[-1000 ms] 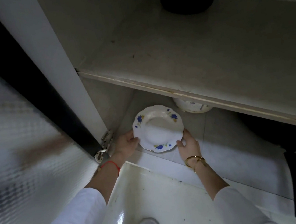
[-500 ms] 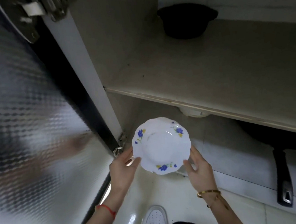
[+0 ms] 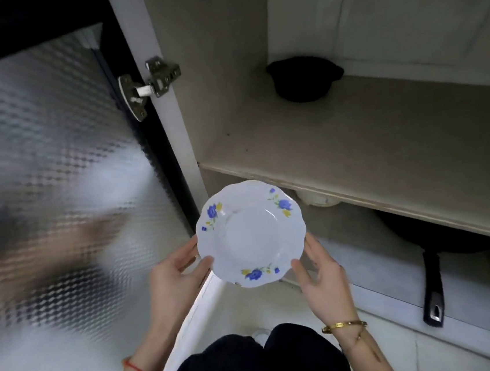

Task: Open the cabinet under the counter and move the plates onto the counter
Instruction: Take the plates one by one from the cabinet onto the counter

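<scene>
- One plate point(image 3: 250, 233) is out of the cabinet point(image 3: 354, 143): you hold it level in the air in front of the open front, near the lower left corner, clear of both shelves.
- Your left hand point(image 3: 173, 280) and right hand point(image 3: 323, 280) each take one side of the rim, thumb on top and fingers beneath; each grip is pinching the plate's edge.
- The door point(image 3: 50, 181) with its rippled glass stands swung wide at the left, so the opening step looks done.
- Something white point(image 3: 318, 200) shows under the edge of the upper shelf point(image 3: 370, 154), far behind the plate; you may have more crockery to fetch, though it is too hidden to name.
- The table is not in view, so nothing shows as delivered; by my reading, you have the lift and the set-down left, then a return for the rest.
- The dark pot point(image 3: 305, 77) and the frying pan point(image 3: 432, 283) can stay put.
</scene>
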The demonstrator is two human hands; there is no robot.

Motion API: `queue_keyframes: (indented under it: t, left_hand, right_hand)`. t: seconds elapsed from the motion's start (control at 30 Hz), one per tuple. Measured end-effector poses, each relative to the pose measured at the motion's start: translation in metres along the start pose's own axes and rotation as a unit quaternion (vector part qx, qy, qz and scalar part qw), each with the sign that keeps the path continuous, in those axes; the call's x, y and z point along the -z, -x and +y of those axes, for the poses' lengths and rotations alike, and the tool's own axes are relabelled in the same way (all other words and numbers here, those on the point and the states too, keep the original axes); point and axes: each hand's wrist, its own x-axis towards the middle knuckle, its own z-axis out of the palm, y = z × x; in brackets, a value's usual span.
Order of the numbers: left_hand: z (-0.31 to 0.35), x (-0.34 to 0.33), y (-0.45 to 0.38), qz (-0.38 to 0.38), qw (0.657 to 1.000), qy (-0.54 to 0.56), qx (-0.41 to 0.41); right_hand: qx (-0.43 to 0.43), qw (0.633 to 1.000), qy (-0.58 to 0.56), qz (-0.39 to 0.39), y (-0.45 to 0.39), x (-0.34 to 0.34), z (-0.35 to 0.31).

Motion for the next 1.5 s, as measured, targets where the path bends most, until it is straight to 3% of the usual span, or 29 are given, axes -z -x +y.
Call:
queue_keyframes:
  t: [0.27,0.83,1.13,1.5]
  left_hand:
    - [0.051,0.021,0.020,0.023,0.998,-0.014,-0.053]
    - [0.073,0.022,0.003,0.007,0.997,-0.003,-0.070]
    - [0.123,0.031,-0.009,-0.004,1.000,0.008,-0.006]
    - [0.234,0.107,0.057,0.010,0.995,-0.035,0.098]
  right_hand:
    - [0.067,0.997,0.025,0.009,0.011,0.026,-0.049]
    - [0.074,0.996,0.033,0.023,-0.004,0.034,-0.068]
    - [0.027,0.999,0.024,0.018,-0.026,0.043,-0.111]
    - [-0.041,0.997,0.026,-0.057,0.017,0.071,-0.246]
